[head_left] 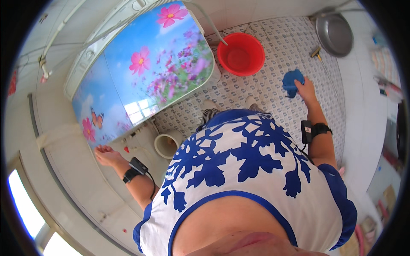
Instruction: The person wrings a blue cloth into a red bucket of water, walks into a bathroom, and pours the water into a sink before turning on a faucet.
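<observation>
My right hand (pixel 308 90) grips a blue cloth (pixel 292 82), which hangs bunched from the fingers above the patterned floor. My left hand (pixel 108 155) is held out by the near left corner of a washing machine (pixel 166 60), palm turned up, fingers loosely curled and nothing seen in them. Whether it touches the machine's edge cannot be told. The machine's lid bears a print of pink flowers, a butterfly and blue sky. Beyond the cloth, to its upper left, a red plastic tub (pixel 241 55) stands on the floor beside the machine.
A grey hose (pixel 211 22) runs over the machine's back and down to the red tub. A large grey basin (pixel 335 35) leans at the right wall, near a long-handled floor tool (pixel 315 53). A pale round container (pixel 168 144) stands below the machine's front.
</observation>
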`<state>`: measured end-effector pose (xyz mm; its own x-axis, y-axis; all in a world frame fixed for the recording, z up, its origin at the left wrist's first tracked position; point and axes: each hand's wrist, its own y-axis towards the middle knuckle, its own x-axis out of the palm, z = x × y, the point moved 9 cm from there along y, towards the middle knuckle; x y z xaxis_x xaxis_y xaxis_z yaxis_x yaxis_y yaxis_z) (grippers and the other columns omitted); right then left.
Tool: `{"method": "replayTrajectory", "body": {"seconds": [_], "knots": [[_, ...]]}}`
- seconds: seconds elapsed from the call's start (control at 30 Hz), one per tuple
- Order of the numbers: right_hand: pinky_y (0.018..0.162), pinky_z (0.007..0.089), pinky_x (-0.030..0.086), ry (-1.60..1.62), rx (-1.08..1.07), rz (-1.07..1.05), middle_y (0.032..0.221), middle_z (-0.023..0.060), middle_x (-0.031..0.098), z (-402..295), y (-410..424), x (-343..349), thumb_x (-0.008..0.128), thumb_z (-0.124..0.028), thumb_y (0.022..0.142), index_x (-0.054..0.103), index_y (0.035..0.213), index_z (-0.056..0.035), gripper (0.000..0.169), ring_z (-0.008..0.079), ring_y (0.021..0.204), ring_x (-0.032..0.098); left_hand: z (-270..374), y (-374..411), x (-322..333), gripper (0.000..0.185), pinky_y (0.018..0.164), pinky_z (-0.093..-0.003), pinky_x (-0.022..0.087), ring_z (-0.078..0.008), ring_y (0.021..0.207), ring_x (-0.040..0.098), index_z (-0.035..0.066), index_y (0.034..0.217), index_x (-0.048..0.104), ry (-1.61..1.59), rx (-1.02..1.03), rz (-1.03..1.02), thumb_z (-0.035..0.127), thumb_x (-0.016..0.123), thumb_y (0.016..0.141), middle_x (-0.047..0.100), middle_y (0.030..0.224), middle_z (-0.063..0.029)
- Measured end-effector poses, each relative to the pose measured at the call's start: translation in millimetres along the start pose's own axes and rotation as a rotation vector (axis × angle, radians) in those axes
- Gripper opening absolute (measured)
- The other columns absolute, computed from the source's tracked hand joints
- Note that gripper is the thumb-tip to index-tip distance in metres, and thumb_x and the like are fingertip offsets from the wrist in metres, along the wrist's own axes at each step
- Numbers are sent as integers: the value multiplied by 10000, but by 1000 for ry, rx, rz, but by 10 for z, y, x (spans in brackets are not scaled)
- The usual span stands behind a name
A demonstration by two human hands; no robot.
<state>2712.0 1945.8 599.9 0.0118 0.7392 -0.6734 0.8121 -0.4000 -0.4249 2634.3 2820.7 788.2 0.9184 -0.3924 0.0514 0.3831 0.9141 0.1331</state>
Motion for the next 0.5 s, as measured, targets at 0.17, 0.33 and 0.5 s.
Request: {"method": "replayTrajectory", "body": {"seconds": [0.17, 0.33, 0.5], "knots": [[748, 441, 477, -334, -17, -134, 979, 230, 635, 1151, 530, -112, 626, -361, 771, 598, 1041, 19, 467, 377, 886, 616, -912, -1679, -1407, 160, 404, -222, 292, -72, 484, 385, 106, 760, 497, 543, -375, -24, 217, 508, 874, 464, 623, 4], [813, 423, 495, -766, 118, -362, 1144, 227, 589, 2006, 742, -263, 616, -322, 767, 506, 1251, 10, 597, 348, 951, 614, -1915, -4267, -2924, 310, 533, -311, 454, -187, 684, 611, 65, 1030, 607, 1185, -1152, -903, 308, 549, 847, 634, 824, -87], [704, 406, 507, -674, 70, -501, 967, 214, 646, 1655, 657, -77, 652, -285, 761, 571, 1145, 18, 497, 311, 807, 647, -2086, -5445, -3701, 322, 587, -310, 472, -190, 728, 621, 46, 1049, 610, 1224, -961, -1092, 299, 543, 861, 644, 860, -102]]}}
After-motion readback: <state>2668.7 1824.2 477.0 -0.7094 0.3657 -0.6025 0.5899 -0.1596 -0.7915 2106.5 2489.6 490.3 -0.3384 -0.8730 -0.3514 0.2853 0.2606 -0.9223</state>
